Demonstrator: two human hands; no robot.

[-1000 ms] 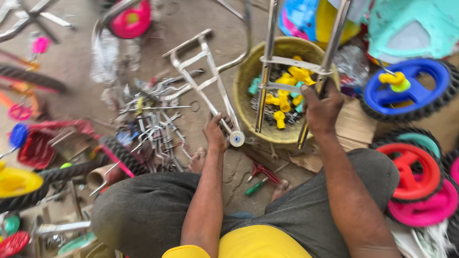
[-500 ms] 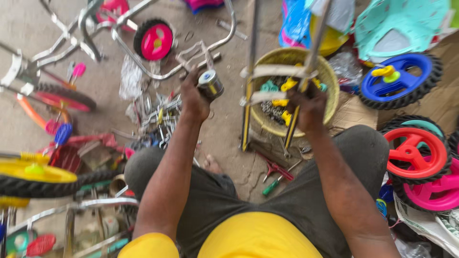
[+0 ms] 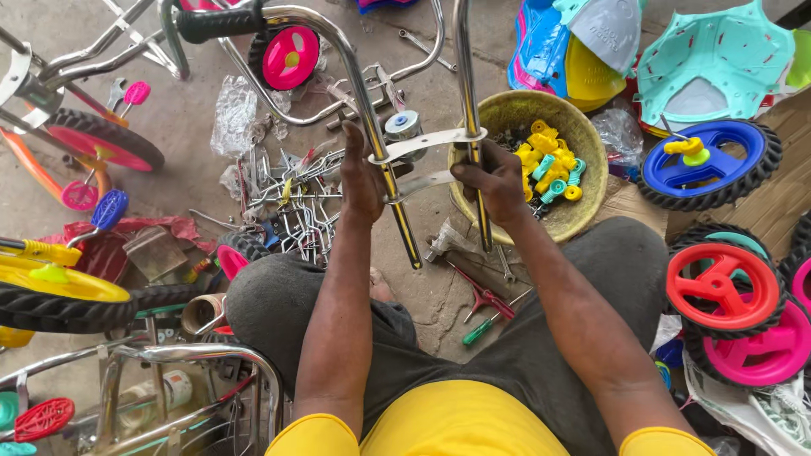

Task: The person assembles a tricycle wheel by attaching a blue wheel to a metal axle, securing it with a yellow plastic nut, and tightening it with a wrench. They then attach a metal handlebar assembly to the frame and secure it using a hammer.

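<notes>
I sit on the ground holding a chrome handlebar frame (image 3: 422, 148) upright in front of me. My left hand (image 3: 361, 173) grips its left tube, which curves up to a black grip (image 3: 215, 24). My right hand (image 3: 494, 179) is closed around the right tube (image 3: 466, 76). Two flat cross brackets join the tubes between my hands. A small chrome cap (image 3: 404, 125) sits on the bracket by my left fingers.
A round bowl (image 3: 583, 194) of yellow and teal plastic parts stands behind my right hand. Loose chrome rods (image 3: 296, 203) lie left. Wheels: blue (image 3: 708, 165), red (image 3: 725, 287), pink (image 3: 287, 57). Pliers (image 3: 481, 297) and a green screwdriver (image 3: 488, 325) lie between my knees.
My left hand let go of the separate small frame and moved right to grip the handlebar's left tube. My view shifted slightly; the right hand kept its hold.
</notes>
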